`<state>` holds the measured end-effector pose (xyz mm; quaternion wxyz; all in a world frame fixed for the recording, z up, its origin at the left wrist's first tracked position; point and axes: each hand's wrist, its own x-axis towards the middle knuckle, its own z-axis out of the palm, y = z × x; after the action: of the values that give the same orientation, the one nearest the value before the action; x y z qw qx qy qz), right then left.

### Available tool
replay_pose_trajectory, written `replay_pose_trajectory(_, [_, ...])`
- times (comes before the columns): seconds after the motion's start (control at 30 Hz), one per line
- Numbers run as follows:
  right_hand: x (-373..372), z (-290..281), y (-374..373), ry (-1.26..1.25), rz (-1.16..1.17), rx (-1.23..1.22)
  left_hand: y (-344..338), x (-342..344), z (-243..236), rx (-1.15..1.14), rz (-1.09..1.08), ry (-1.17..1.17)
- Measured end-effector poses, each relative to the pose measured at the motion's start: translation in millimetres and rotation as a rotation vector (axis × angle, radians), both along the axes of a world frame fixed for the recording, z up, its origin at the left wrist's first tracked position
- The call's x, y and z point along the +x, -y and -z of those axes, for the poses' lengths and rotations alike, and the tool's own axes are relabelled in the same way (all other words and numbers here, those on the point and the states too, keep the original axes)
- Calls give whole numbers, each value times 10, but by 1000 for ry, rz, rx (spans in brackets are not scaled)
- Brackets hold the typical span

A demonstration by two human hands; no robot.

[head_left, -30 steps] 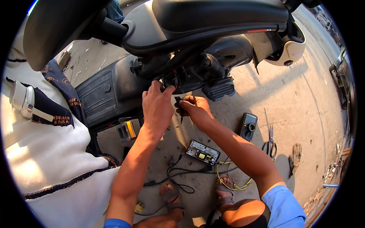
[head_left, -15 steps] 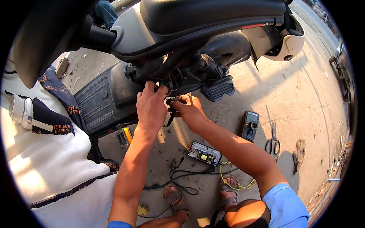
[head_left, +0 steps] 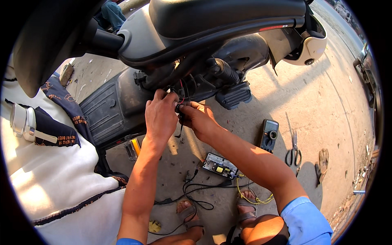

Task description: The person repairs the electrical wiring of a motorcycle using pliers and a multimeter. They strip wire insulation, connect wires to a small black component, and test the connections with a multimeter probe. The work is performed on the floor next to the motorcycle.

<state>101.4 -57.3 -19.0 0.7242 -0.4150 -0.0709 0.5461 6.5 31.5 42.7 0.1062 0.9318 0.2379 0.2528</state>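
Under the seat of a dark electric scooter (head_left: 185, 18), both hands meet at a bundle of exposed thin wires (head_left: 182, 90), one of them red. My left hand (head_left: 160, 114) is closed, with thumb and fingers pinched at the wires; its fingers cover what they grip. Close against it, my right hand (head_left: 199, 119) pinches a small black piece (head_left: 180, 116) with a thin dark tail hanging down. That piece is mostly hidden by the fingers, so its kind does not show.
On the concrete lie a circuit board (head_left: 219, 165) with black cables (head_left: 192, 185) and yellow wire (head_left: 261, 201), a multimeter (head_left: 269, 136), scissors (head_left: 294, 149) and a glove (head_left: 322, 166). A white helmet (head_left: 312, 51) hangs at the scooter's rear. White cloth (head_left: 61, 183) covers the left side.
My right hand has shifted slightly up and left, bringing the black piece nearer the left fingertips. My left hand stays almost in place by the wires.
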Motion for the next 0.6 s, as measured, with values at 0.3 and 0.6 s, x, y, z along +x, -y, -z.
replay_pose_trajectory(0.3, [27,-29,27,-102,14,70,-13,8,-6,-56,-14,32])
replay_pose_trajectory(0.6, [67,-48,63,-38,4,70,-49,23,26,-137,2,63])
